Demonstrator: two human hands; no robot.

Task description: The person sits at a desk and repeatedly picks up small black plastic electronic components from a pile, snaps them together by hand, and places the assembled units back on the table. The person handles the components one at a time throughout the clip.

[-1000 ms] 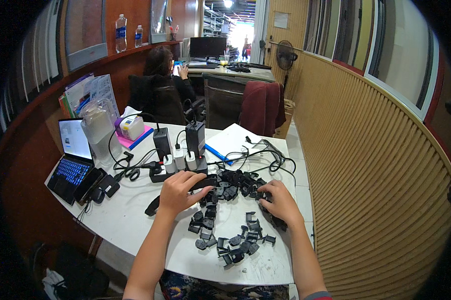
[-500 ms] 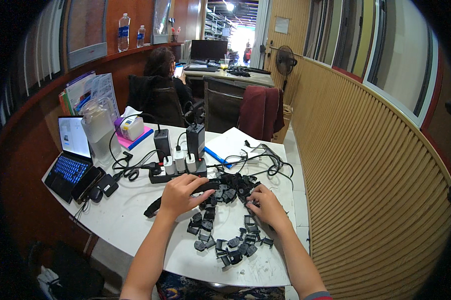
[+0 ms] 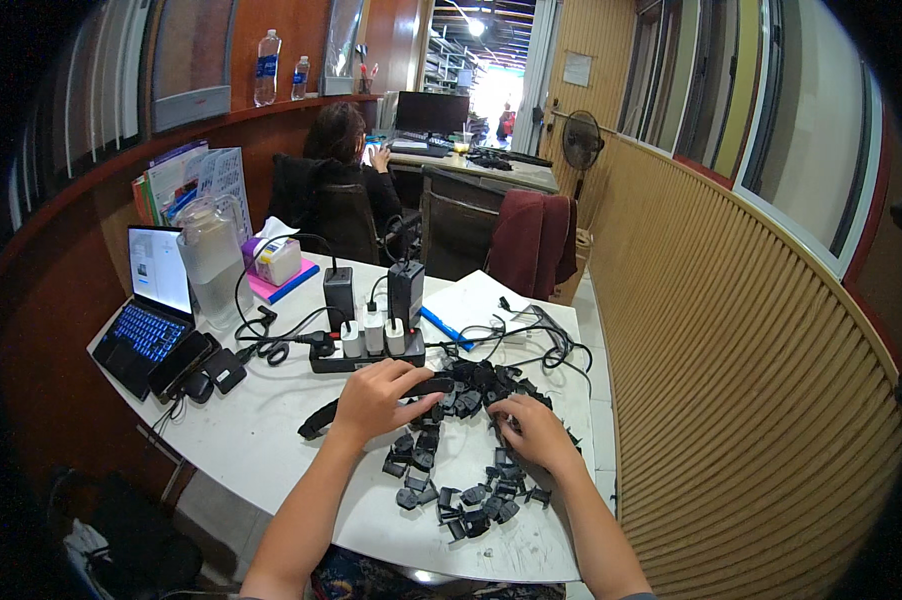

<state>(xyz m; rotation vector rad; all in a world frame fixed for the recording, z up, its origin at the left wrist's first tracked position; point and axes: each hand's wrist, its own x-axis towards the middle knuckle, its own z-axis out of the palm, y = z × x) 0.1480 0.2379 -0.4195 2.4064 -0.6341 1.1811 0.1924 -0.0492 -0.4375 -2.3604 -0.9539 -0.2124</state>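
Observation:
My left hand (image 3: 376, 402) rests round a long curved black strip (image 3: 318, 420), which comes out between its thumb and forefinger. Beyond the fingertips lies a dense pile of small black plastic parts (image 3: 468, 402). My right hand (image 3: 533, 432) is at the right edge of this pile with its fingers curled together; whatever is between them is hidden. More black plastic pieces (image 3: 479, 508) lie scattered in a loose curve between my forearms, on the white table (image 3: 371, 530).
Behind the pile stand a power strip (image 3: 336, 364) with chargers, a blue pen (image 3: 447, 328) on paper and tangled black cables (image 3: 551, 345). A laptop (image 3: 151, 310) and a water jug (image 3: 211, 260) are at left. A seated person (image 3: 341, 160) holds a phone beyond the table.
The view has shifted slightly, moving the scene to the right in the picture. My right hand's fingers have moved a little inward along the pile; my left hand keeps its place on the strip.

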